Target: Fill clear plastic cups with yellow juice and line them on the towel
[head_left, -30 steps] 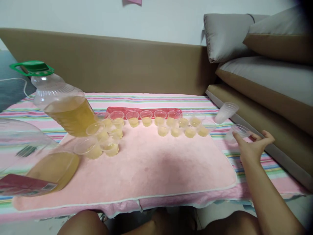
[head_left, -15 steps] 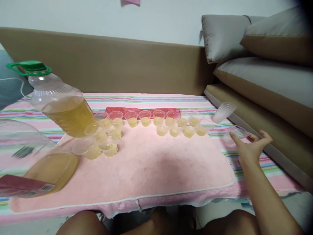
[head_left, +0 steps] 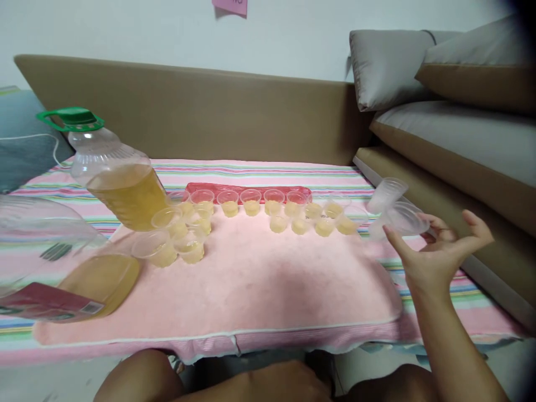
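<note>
My right hand is at the right edge of the pink mat, its thumb and fingertips on a clear plastic cup. The cup is tilted and looks blurred. Just behind it a stack of clear cups leans over on the striped cloth. My left hand is low at the bottom edge above my lap, with its fingers hidden. Rows of small cups with pale yellow liquid stand along the back of the mat, several more at its left.
A large bottle of yellow liquid with a green handled cap stands at left. A second large bottle is nearer me. A red plastic packet lies behind the cups. Grey cushions are piled at right, before a brown backboard.
My right hand has raised the cup slightly and tilted it, bringing it toward the stack. My left hand has moved right along the bottom edge. The view has shifted a little.
</note>
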Tool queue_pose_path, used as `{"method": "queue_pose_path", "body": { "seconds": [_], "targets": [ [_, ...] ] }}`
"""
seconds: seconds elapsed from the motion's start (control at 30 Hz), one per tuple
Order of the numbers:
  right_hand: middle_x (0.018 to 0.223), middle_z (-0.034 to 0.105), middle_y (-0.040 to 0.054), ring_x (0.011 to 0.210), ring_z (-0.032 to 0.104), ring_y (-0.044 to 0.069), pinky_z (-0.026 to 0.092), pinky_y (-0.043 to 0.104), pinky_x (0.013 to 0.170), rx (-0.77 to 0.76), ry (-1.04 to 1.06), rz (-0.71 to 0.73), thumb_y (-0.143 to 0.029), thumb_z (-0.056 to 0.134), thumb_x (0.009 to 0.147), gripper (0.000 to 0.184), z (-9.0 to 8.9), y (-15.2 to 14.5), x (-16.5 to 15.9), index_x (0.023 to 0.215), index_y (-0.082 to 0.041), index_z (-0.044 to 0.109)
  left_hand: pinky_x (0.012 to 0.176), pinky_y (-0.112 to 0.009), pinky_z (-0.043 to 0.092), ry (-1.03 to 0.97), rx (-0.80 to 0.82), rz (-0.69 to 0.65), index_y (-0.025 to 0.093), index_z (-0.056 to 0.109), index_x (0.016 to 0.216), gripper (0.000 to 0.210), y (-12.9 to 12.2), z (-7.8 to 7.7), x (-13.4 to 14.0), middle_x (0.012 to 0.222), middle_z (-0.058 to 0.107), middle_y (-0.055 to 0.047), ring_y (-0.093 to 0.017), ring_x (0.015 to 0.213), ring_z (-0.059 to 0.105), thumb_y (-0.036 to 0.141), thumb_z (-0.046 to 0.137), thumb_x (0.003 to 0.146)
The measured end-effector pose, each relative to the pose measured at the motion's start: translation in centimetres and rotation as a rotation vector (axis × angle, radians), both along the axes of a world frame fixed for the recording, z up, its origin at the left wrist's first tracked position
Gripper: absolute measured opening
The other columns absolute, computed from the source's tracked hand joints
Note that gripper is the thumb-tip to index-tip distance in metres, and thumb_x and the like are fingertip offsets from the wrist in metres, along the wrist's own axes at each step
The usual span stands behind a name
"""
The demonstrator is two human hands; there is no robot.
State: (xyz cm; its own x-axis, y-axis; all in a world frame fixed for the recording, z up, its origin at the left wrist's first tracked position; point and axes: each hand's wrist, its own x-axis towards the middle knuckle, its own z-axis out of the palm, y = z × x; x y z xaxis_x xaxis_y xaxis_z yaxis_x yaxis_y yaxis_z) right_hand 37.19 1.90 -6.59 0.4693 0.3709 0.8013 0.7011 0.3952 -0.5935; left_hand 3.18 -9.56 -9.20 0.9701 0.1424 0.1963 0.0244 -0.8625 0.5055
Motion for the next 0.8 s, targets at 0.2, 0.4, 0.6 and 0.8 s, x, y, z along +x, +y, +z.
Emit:
{"method": "queue_pose_path", "body": {
  "seconds": [0.2, 0.4, 0.6, 0.8],
  "targets": [
    [0.131, 0.055, 0.015, 0.115, 0.062, 0.036, 0.05, 0.051, 0.092, 0.163, -0.339, 0.247, -0.039, 0.1, 0.07, 0.106, 3.3, -1.5, -8.9, 0.152, -0.023, 0.035, 0.072, -0.035, 0.055, -0.557, -0.011, 0.521, 0.024, 0.056, 0.109, 0.014, 3.4, 10.7, -2.3, 0.095, 0.071, -0.003, -0.019, 0.087, 0.067, 0.033, 0.065, 0.102],
    [0.128, 0.059, 0.0106, 0.122, 0.058, 0.039, 0.045, 0.068, 0.108, 0.139, -0.339, 0.442, -0.035, 0.096, 0.085, 0.082, 4.1, -2.5, -15.8, 0.15, -0.026, 0.046, 0.095, -0.048, 0.057, -0.55, 0.125, 0.921, 0.023, 0.039, 0.131, 0.079, 6.8, 13.1, -4.1, 0.128, 0.058, -0.013, -0.03, 0.117, 0.061, 0.06, 0.088, 0.081],
    [0.133, 0.055, 0.0142, 0.122, 0.056, 0.04, 0.043, 0.072, 0.106, 0.076, -0.336, 0.537, -0.037, 0.084, 0.1, 0.065, 3.6, -2.8, -19.4, 0.151, -0.026, 0.045, 0.097, -0.052, 0.054, -0.466, -0.027, 1.01, 0.024, 0.038, 0.124, 0.065, 7.3, 10.2, -4.8, 0.128, 0.055, -0.013, -0.031, 0.118, 0.058, 0.053, 0.082, 0.087],
    [0.135, 0.053, 0.0188, 0.123, 0.054, 0.041, 0.044, 0.072, 0.102, 0.091, -0.382, 0.464, -0.035, 0.075, 0.107, 0.061, 3.0, -2.1, -21.0, 0.155, -0.02, 0.04, 0.099, -0.055, 0.052, -0.479, -0.101, 1.082, 0.023, 0.039, 0.122, 0.063, 8.1, 10.6, -5.0, 0.124, 0.053, -0.012, -0.031, 0.117, 0.055, 0.05, 0.082, 0.084]
  ]
}}
